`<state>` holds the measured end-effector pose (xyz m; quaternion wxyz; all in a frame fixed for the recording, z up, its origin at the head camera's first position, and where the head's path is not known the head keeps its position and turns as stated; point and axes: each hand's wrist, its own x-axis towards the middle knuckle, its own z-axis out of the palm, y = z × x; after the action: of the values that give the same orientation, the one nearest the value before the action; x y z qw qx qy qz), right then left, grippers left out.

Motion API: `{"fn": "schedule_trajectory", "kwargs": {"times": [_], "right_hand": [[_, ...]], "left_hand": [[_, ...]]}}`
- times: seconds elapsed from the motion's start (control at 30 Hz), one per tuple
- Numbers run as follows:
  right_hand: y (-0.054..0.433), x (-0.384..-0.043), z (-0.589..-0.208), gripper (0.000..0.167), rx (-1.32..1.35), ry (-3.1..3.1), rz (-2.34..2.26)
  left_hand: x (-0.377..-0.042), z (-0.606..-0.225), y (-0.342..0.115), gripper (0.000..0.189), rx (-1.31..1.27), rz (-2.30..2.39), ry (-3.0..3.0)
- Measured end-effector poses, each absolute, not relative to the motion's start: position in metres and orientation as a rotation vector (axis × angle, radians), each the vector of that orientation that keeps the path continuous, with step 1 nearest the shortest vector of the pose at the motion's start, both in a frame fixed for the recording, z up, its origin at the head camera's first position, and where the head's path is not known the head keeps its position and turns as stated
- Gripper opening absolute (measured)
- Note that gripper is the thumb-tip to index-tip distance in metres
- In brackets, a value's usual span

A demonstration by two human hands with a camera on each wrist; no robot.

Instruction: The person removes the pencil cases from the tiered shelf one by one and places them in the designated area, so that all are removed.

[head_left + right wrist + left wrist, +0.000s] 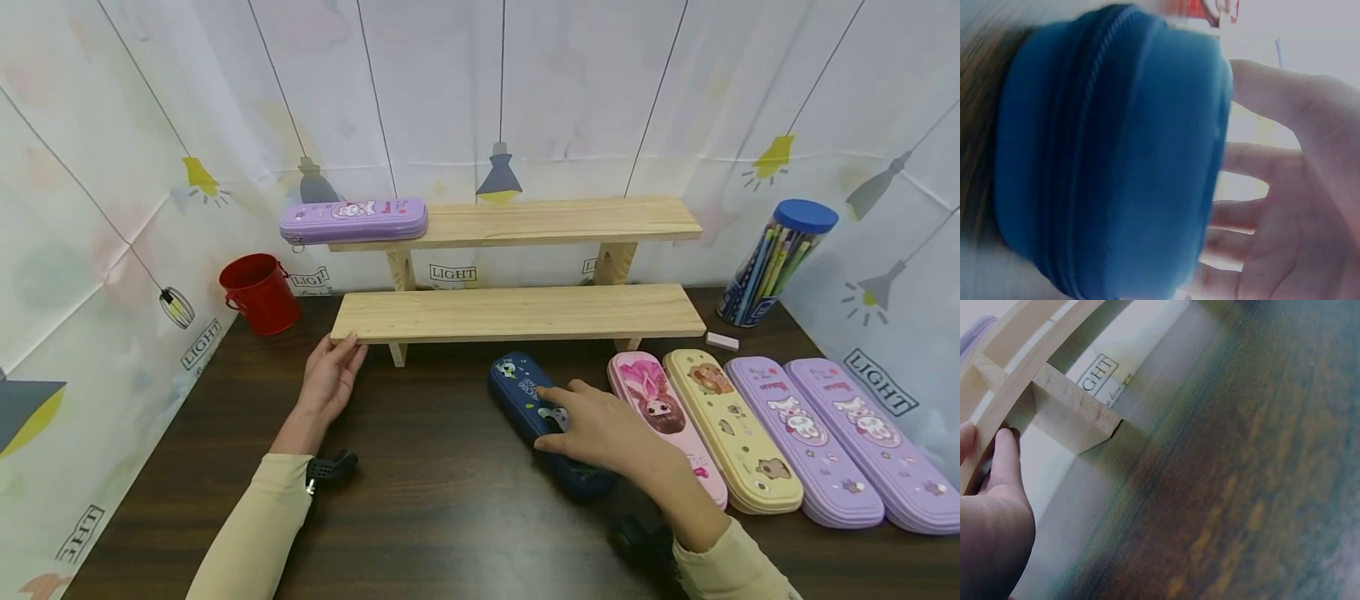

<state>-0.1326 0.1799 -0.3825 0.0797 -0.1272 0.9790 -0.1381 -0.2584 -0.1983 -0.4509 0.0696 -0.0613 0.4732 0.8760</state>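
Observation:
My left hand grips the front left corner of the lower board of a two-tier wooden shelf, its thumb over the edge and fingers beneath. In the left wrist view a short wooden leg stands beside those fingers. Over a navy blue zipped pencil case with cartoon prints, my right hand is spread, fingers extended across its top. The case lies slantwise on the dark table in front of the shelf. Seen by the right wrist camera, its zipped end faces me, with the fingers along the lid side.
A purple pencil case sits on the upper tier's left end. Right of my right hand lie a pink case, a yellow case and two purple ones. A red bucket, a pen jar and an eraser stand near the back.

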Motion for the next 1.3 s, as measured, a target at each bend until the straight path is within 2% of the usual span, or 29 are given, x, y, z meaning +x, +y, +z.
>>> {"fn": "schedule_trajectory", "kwargs": {"times": [0.8,1.3], "right_hand": [[0.213,-0.125,-0.368,0.084,-0.129,2.864,-0.297],[0.218,-0.139,-0.36,0.063,-0.27,2.968,-0.314]], "left_hand": [[-0.256,-0.451,-0.2,0.065,-0.24,2.65,1.4],[-0.261,-0.453,-0.197,0.065,-0.143,2.629,1.479]]}}
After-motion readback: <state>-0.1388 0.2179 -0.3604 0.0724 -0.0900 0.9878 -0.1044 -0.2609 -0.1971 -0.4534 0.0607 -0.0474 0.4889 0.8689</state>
